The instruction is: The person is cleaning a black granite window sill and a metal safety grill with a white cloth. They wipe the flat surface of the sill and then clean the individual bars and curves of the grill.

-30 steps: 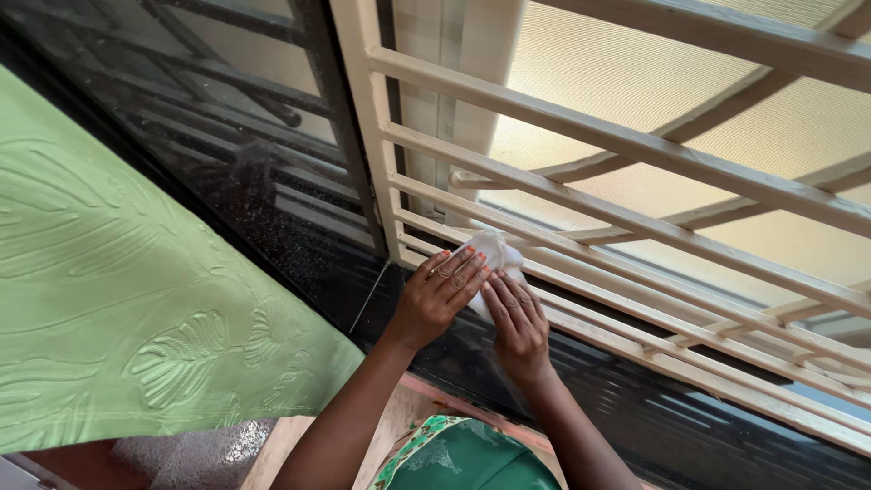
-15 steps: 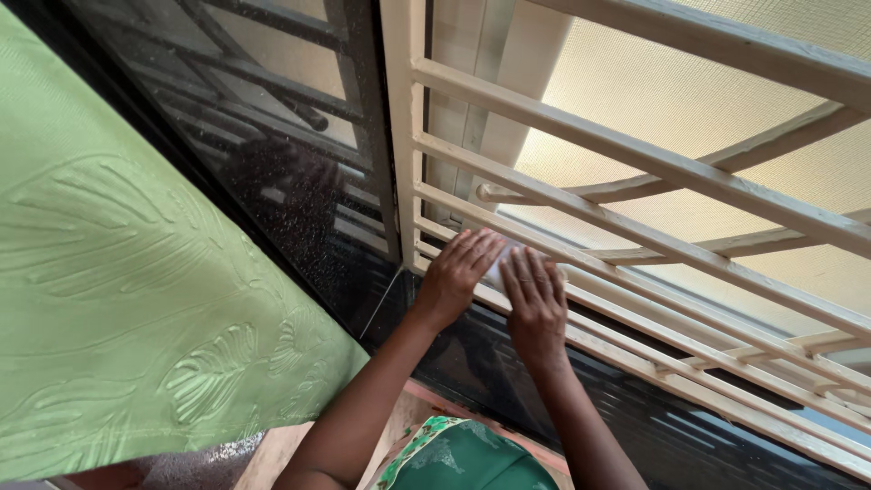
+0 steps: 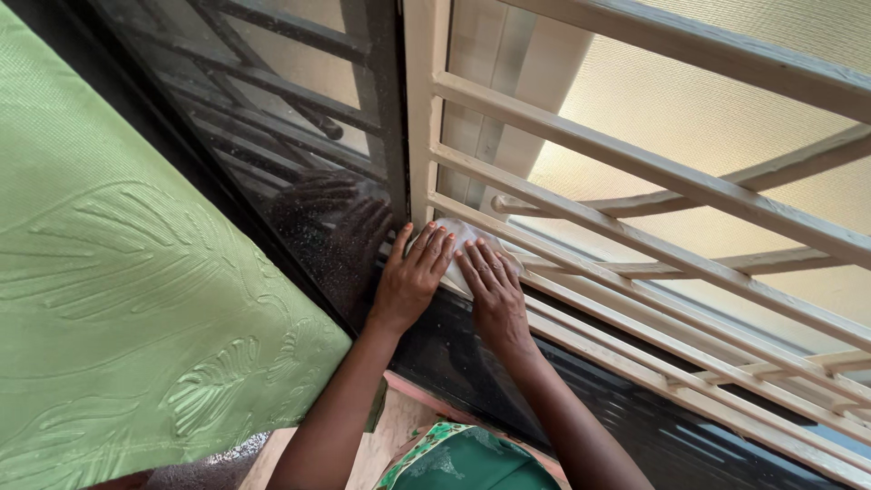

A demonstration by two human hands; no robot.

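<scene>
Where the lowest cream bars of the window grille (image 3: 635,168) met the dark sill, one white cloth (image 3: 467,238) lay bunched & pressed flat, w/ left hand (image 3: 410,277) and right hand (image 3: 490,289) side by side on it, fingers straight and close together, palms bearing down rather than gripping. Progress, judged: wiping looked mid-way at the grille's bottom-left corner; dark glass pane (image 3: 299,181) beside it was speckled w/ dust, and the bars out to the right showed no cloth contact. Count: 1 cloth, 2 hands, 1 green curtain (image 3: 127,272), approx. 6 horizontal bars in view.
</scene>
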